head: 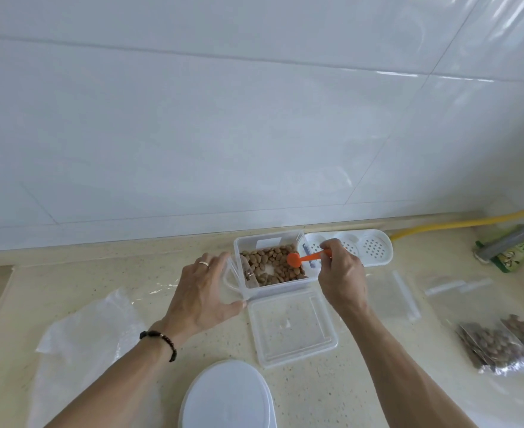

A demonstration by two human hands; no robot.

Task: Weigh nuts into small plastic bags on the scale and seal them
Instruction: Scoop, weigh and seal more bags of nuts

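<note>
Pinching an orange scoop (pixel 297 260) over the nuts (pixel 273 264), the right hand (pixel 341 273) works while the left hand (pixel 202 291) holds a small bag (pixel 234 281).

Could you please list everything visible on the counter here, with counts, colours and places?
nut container: one, clear, centre, by the wall
nuts: many, brown, inside it
scoop: one, orange, over the nuts
lid: one, clear, in front of the container
filled bags: two at least, clear, far right
empty bags: several, clear, right
white tray: one, behind right hand
round lid: one, white, near edge
left hand: holds a clear bag
right hand: grips scoop
</note>
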